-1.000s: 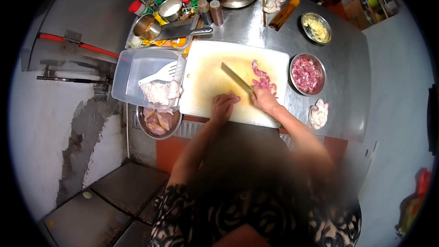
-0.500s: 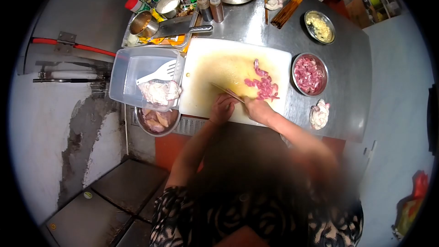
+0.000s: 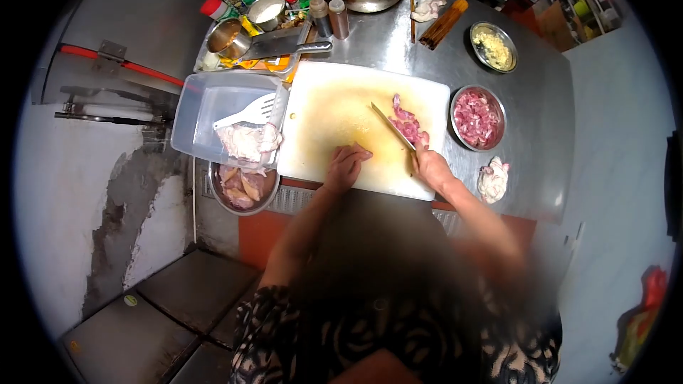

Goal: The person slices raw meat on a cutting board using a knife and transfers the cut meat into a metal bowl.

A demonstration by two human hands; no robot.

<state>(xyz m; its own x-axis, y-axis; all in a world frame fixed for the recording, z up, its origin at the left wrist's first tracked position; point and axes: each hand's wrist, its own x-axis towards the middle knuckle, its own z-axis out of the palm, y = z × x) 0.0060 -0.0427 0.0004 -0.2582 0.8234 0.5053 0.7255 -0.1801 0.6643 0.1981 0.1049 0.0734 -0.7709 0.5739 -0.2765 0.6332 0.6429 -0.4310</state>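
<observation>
My right hand (image 3: pixel 432 168) is closed round the handle of a knife (image 3: pixel 392 126). The blade points up and to the left across the white cutting board (image 3: pixel 313 85), along the left side of the cut meat strips (image 3: pixel 407 124). Near the board's front edge, my left hand (image 3: pixel 344 168) presses its fingers on a piece of raw meat (image 3: pixel 363 151), part of which sticks out to the right. Beyond the board's right edge stands a metal bowl of cut meat (image 3: pixel 477 118), with a pale lump of fat or skin (image 3: pixel 494 179) below it.
Left of the board is a clear plastic tub (image 3: pixel 186 114) holding a white slotted spatula (image 3: pixel 245 115) and pale scraps. A bowl of meat (image 3: pixel 242 188) sits below it. Sauce bottles (image 3: pixel 338 20), a large sauce bowl (image 3: pixel 366 3), skewers (image 3: pixel 444 25) and a garlic-like bowl (image 3: pixel 494 47) line the back.
My right hand and the knife have moved right, away from my left hand and up to the meat strips. My left hand stays at about the same place, with the meat piece now showing.
</observation>
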